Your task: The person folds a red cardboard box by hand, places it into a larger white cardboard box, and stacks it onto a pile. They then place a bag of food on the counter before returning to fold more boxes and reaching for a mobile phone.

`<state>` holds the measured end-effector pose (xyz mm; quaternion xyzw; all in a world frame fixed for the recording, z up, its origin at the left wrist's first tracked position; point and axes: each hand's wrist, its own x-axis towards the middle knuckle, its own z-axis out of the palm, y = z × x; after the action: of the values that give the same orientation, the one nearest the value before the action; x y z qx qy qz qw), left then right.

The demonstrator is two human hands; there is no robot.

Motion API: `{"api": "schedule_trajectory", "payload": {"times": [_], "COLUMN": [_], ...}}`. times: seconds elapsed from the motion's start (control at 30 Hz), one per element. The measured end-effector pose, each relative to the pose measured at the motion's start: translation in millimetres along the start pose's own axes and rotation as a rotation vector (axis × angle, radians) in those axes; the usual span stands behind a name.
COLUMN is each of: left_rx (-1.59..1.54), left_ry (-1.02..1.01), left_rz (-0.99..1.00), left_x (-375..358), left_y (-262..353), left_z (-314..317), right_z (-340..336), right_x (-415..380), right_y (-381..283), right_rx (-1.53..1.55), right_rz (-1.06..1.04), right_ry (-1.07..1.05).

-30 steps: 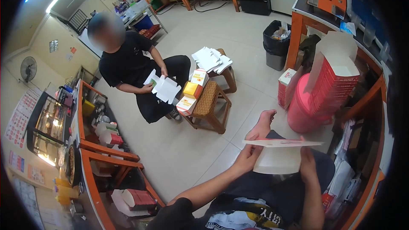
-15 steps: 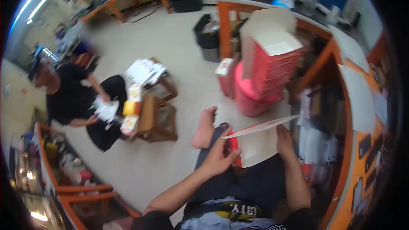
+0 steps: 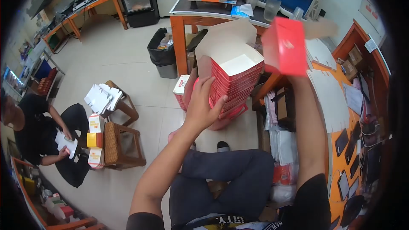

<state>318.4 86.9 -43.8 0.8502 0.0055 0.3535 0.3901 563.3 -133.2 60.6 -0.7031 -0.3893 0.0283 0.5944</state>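
Note:
A tall nested stack of red paper boxes with white insides (image 3: 236, 85) stands before me on a pink stool (image 3: 221, 123). My left hand (image 3: 202, 104) lies against the stack's near left side, fingers stretched and thumb apart. Raised to the right of the stack, a single red box (image 3: 290, 47) hides most of my right hand, whose forearm comes up beneath it. The right hand's grip on that box is mostly covered and smeared by motion.
A seated co-worker at left handles a white folded carton (image 3: 66, 144) beside woven stools (image 3: 115, 145) bearing cartons and flat white sheets (image 3: 102, 98). A black-lined bin (image 3: 162, 53) stands near the table. On the right, an orange desk (image 3: 336, 145) holds phones and flat cardboard.
The red box has risen from over my lap to the right of the stack, with my right hand. My left hand has left it and moved up to the stack. The view has shifted right.

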Motion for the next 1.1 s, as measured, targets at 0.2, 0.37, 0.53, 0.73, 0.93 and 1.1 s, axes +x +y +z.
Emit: {"api": "schedule_trajectory", "payload": {"times": [0.2,0.37,0.53,0.73,0.93,1.1], "left_rx": [0.083,0.168,0.314,0.115,0.252,0.255], "left_ry": [-0.012,-0.083,-0.114,0.012,0.082,0.109], "left_rz": [0.06,0.121,0.161,0.031,-0.06,-0.066], "left_x": [24.2,53.0,62.9,54.9,55.3,53.7], "left_y": [-6.1,-13.8,-17.3,-13.5,0.6,-2.5], "left_z": [6.4,8.5,16.8,33.2,43.0,38.7], "right_z": [6.3,14.3,32.0,43.2,58.6,82.9], "right_x": [101.7,111.1,105.0,89.2,61.3,-8.8], "right_y": [33.4,38.6,24.4,16.1,-19.5,-74.6], "right_rx": [-0.718,-1.067,-1.309,-1.462,-1.277,-0.844], "right_rz": [-0.014,0.106,0.192,0.083,-0.132,-0.422], "right_ry": [-0.236,-0.344,-0.456,-0.351,-0.138,-0.574]}}
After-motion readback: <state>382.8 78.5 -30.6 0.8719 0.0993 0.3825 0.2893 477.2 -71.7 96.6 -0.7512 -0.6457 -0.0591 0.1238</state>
